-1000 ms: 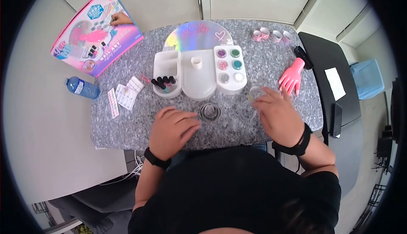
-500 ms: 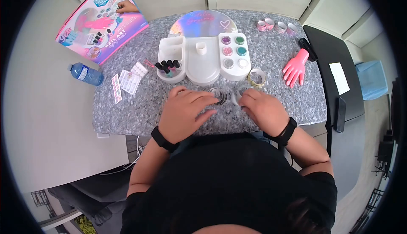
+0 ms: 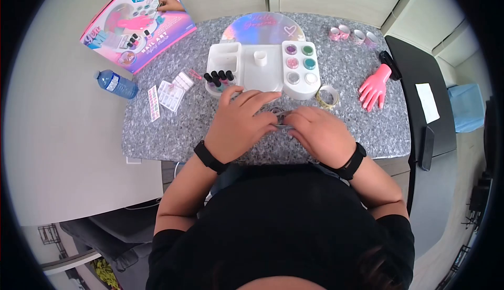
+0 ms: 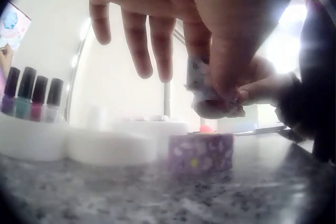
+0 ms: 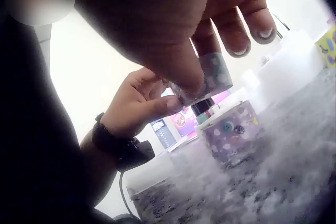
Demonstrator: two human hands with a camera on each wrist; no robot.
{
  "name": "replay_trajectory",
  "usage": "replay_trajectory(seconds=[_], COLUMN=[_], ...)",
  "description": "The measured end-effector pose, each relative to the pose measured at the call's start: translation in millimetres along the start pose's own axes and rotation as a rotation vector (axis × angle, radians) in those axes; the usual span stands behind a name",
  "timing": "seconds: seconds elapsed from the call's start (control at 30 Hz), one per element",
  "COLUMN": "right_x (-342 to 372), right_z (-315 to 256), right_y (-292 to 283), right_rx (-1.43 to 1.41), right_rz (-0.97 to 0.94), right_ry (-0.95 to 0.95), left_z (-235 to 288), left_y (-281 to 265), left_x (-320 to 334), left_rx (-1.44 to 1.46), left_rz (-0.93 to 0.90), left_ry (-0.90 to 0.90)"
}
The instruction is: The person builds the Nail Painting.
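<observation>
Low over the table, both hands meet at a grey patterned band [image 5: 216, 71] coiled like a ring. My right hand [image 3: 323, 135] pinches it between thumb and fingers, the other fingers hanging straight in the right wrist view. With thumb and forefinger my left hand [image 3: 239, 124] pinches the band's near edge, its remaining fingers spread out. Just beneath the hands, a purple band [image 4: 202, 154] printed with small shapes stands on the table. A yellowish band [image 3: 328, 105] sits beyond the right hand, beside the white nail station.
The white nail station [image 3: 254, 80] holds small glitter pots and dark-capped polish bottles [image 3: 220, 77]. Left are sticker sheets [image 3: 171, 94], a water bottle [image 3: 118, 83] and the kit box [image 3: 139, 24]. A pink model hand [image 3: 375, 89] and several pink rings [image 3: 358, 37] lie right.
My right hand moved from the yellowish band to the grey one and lifted it. The left hand came in from the left and now pinches it too. The head view shifted slightly.
</observation>
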State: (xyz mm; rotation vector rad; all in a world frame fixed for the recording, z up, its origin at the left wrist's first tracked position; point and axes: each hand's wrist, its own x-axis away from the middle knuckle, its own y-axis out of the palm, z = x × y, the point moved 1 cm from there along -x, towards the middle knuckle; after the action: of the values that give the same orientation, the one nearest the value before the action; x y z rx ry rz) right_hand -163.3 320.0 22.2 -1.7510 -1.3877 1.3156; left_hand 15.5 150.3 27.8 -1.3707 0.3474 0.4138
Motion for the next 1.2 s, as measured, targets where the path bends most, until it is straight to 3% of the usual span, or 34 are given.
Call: replay_trajectory(seconds=[0.27, 0.43, 0.57, 0.73, 0.93, 1.2], right_x=[-11.7, -10.3, -9.2, -4.1, -3.8, -2.9], right_z=[-1.5, 5.1, 8.9, 8.6, 8.6, 22.2], right_y=[6.1, 3.5, 1.2, 4.7, 5.5, 2.3], right_rx=[0.071, 0.036, 0.048, -0.029, -0.157, -0.058], right_rz=[0.018, -0.064, -0.003, -0.132, -0.062, -0.041], right_ry=[-0.047, 0.083, 0.020, 0.076, 0.076, 0.174], left_z=[-7.7, -15.7, -15.6, -17.1, -12.2, 2.7], left_y=[-3.1, -3.5, -2.3, 4.3, 5.8, 20.4], left_x=[12.7, 15.4, 15.5, 21.1, 20.7, 7.7], left_rx=[-0.043, -0.078, -0.068, -0.011, 0.048, 0.060], left_rz=[-0.036, 0.006, 0.014, -0.099, -0.112, -0.090], left_ry=[-0.067, -0.087, -0.094, -0.113, -0.164, -0.112])
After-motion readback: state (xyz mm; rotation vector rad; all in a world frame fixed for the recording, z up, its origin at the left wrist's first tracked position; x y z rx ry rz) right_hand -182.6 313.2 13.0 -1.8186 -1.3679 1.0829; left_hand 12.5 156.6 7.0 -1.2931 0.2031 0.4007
